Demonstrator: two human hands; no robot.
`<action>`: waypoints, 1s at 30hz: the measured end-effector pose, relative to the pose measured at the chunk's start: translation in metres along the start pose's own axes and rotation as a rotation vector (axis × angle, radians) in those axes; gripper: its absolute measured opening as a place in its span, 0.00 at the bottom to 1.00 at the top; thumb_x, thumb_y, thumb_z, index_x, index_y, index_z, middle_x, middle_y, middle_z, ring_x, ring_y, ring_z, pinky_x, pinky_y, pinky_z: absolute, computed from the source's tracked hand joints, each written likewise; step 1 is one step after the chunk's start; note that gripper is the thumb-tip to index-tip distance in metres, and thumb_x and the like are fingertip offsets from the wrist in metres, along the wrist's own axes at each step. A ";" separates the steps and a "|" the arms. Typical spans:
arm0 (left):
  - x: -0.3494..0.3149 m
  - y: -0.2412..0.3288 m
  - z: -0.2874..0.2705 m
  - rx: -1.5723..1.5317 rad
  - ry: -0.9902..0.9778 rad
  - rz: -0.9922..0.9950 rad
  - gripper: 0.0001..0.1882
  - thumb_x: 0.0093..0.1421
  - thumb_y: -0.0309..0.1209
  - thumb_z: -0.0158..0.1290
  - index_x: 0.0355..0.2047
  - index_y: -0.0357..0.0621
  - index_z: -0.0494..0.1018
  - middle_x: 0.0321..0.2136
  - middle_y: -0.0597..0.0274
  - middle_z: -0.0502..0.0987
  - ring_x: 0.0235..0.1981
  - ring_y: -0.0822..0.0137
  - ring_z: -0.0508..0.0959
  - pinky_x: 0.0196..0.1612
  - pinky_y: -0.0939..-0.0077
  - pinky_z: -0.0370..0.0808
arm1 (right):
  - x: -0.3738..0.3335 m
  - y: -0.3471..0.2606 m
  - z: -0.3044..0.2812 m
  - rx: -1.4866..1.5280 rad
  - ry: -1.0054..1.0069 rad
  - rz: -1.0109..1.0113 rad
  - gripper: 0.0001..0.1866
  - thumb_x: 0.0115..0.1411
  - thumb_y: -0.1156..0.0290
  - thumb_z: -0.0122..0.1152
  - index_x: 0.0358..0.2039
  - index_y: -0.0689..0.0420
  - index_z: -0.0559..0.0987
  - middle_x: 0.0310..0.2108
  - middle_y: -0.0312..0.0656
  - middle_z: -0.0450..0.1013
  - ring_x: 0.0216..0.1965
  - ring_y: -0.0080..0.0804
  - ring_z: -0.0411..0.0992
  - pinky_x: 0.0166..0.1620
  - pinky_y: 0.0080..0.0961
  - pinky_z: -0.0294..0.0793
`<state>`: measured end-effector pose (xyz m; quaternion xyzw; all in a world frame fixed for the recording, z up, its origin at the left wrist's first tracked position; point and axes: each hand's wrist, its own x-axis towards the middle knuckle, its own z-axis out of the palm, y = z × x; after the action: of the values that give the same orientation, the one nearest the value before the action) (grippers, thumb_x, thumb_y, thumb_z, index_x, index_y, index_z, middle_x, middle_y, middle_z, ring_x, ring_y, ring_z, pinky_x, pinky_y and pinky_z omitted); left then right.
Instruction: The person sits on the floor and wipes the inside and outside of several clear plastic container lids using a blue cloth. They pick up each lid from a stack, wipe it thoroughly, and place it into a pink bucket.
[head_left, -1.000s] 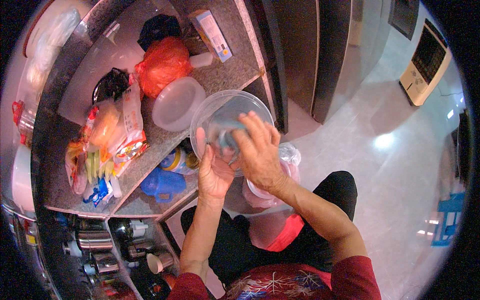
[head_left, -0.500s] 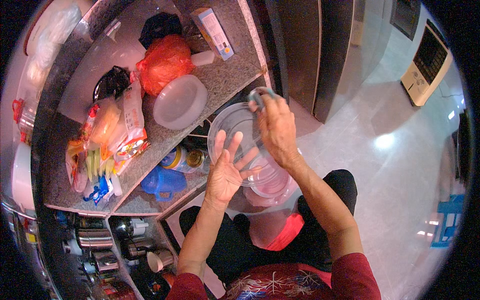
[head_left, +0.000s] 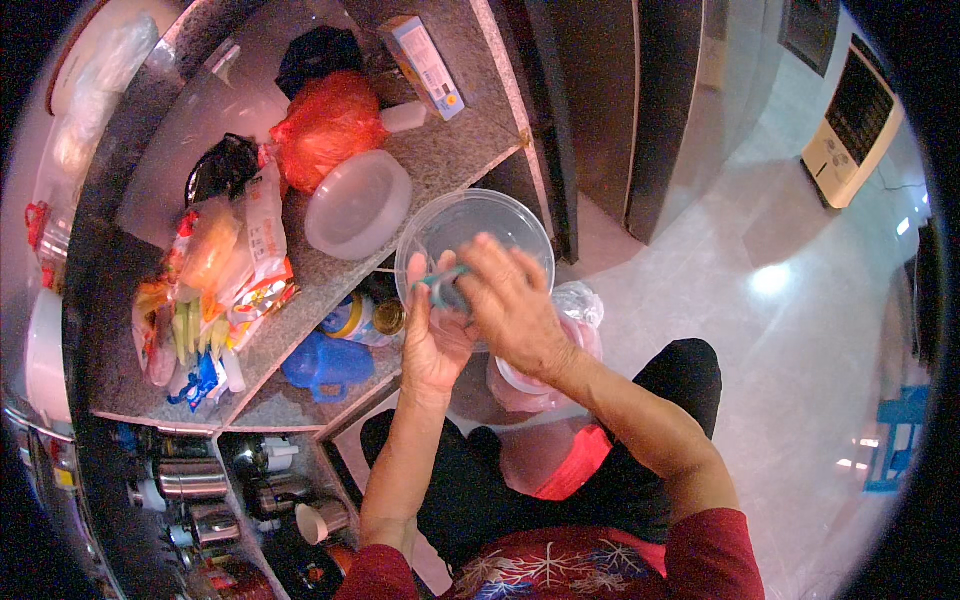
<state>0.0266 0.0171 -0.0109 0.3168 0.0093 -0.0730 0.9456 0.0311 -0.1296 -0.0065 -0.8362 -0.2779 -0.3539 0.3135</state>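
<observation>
A clear round plastic container point(head_left: 520, 205) is held up in front of me, over my lap. My left hand point(head_left: 433, 345) supports its near left side, palm up, with fingers partly hidden behind my right hand. Over the container, my right hand point(head_left: 505, 300) is slightly smeared by motion. Its fingers press a small teal-and-grey thing point(head_left: 447, 285), perhaps a scrubbing pad, against the plastic. Below stands a pink-looking tub point(head_left: 545, 375) with thin plastic film around it, partly covered by my right wrist.
On the stone counter point(head_left: 440, 165) at the left lie a translucent round bowl or lid point(head_left: 358, 205), an orange-red bag point(head_left: 330, 125), a carton point(head_left: 425, 65) and several food packets point(head_left: 215, 260). A blue jug point(head_left: 325, 365) and steel pots point(head_left: 190, 478) sit on lower shelves. An air cooler point(head_left: 850, 130) stands far right.
My right hand has swept left and down from the container's far right rim towards my left hand, with the small pad. The container has tilted and shifted slightly, and my left fingers are less spread.
</observation>
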 end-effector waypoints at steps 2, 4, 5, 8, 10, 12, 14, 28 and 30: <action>-0.003 -0.004 0.002 -0.017 -0.022 -0.046 0.29 0.64 0.42 0.49 0.63 0.68 0.53 0.61 0.66 0.63 0.58 0.46 0.67 0.48 0.37 0.73 | 0.003 0.019 0.008 -0.121 0.155 0.169 0.19 0.51 0.72 0.55 0.46 0.59 0.72 0.56 0.49 0.65 0.60 0.45 0.62 0.58 0.43 0.60; -0.006 -0.003 -0.001 -0.080 -0.052 -0.090 0.28 0.64 0.39 0.49 0.63 0.69 0.53 0.61 0.69 0.64 0.57 0.43 0.68 0.46 0.30 0.73 | 0.012 0.046 0.010 -0.079 0.299 0.331 0.17 0.53 0.74 0.53 0.45 0.60 0.72 0.53 0.51 0.67 0.55 0.47 0.65 0.53 0.42 0.64; -0.006 -0.002 -0.003 -0.052 -0.091 -0.092 0.27 0.65 0.39 0.47 0.63 0.71 0.54 0.61 0.70 0.63 0.56 0.44 0.68 0.47 0.31 0.73 | 0.016 0.061 0.007 0.016 0.360 0.406 0.16 0.55 0.77 0.51 0.45 0.61 0.71 0.50 0.52 0.68 0.52 0.49 0.67 0.49 0.40 0.67; -0.006 -0.002 -0.006 -0.071 -0.194 -0.118 0.24 0.67 0.36 0.43 0.62 0.73 0.56 0.62 0.71 0.62 0.56 0.44 0.69 0.47 0.31 0.72 | 0.016 0.085 -0.018 0.555 0.432 0.887 0.12 0.63 0.72 0.46 0.45 0.63 0.70 0.40 0.50 0.72 0.40 0.41 0.72 0.44 0.37 0.69; -0.006 -0.004 -0.005 0.004 -0.150 -0.103 0.25 0.66 0.36 0.45 0.62 0.71 0.57 0.61 0.71 0.63 0.54 0.44 0.70 0.47 0.32 0.73 | 0.017 0.085 -0.032 1.116 0.410 1.075 0.15 0.63 0.65 0.49 0.46 0.60 0.73 0.37 0.41 0.74 0.36 0.32 0.73 0.39 0.31 0.74; -0.005 -0.002 -0.006 0.025 -0.080 -0.081 0.26 0.65 0.34 0.48 0.62 0.67 0.57 0.59 0.68 0.65 0.52 0.45 0.72 0.44 0.35 0.75 | 0.022 0.068 -0.043 1.468 0.282 1.149 0.18 0.62 0.59 0.53 0.49 0.56 0.72 0.41 0.40 0.73 0.37 0.30 0.74 0.35 0.30 0.78; -0.002 -0.004 -0.010 -0.027 0.007 -0.071 0.28 0.62 0.32 0.52 0.61 0.61 0.57 0.56 0.63 0.68 0.49 0.48 0.75 0.40 0.39 0.79 | 0.024 0.053 -0.052 1.500 0.111 1.094 0.24 0.59 0.59 0.60 0.53 0.54 0.70 0.43 0.41 0.74 0.36 0.30 0.75 0.31 0.28 0.80; -0.011 -0.003 0.017 0.121 0.133 -0.121 0.37 0.61 0.61 0.39 0.66 0.64 0.46 0.59 0.42 0.59 0.56 0.44 0.66 0.55 0.43 0.65 | -0.008 -0.001 -0.020 0.219 -0.055 -0.053 0.25 0.42 0.72 0.67 0.43 0.64 0.72 0.36 0.47 0.71 0.36 0.43 0.73 0.38 0.35 0.75; -0.013 -0.002 0.019 0.061 0.021 -0.186 0.34 0.63 0.59 0.36 0.67 0.65 0.45 0.62 0.41 0.55 0.59 0.39 0.62 0.58 0.41 0.61 | -0.015 -0.014 -0.018 0.194 -0.202 -0.205 0.18 0.48 0.72 0.58 0.41 0.65 0.71 0.35 0.48 0.68 0.40 0.44 0.69 0.44 0.34 0.72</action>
<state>0.0124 0.0055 0.0039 0.3439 0.0465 -0.1576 0.9245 0.0054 -0.1370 -0.0034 -0.8005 -0.4249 -0.2696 0.3254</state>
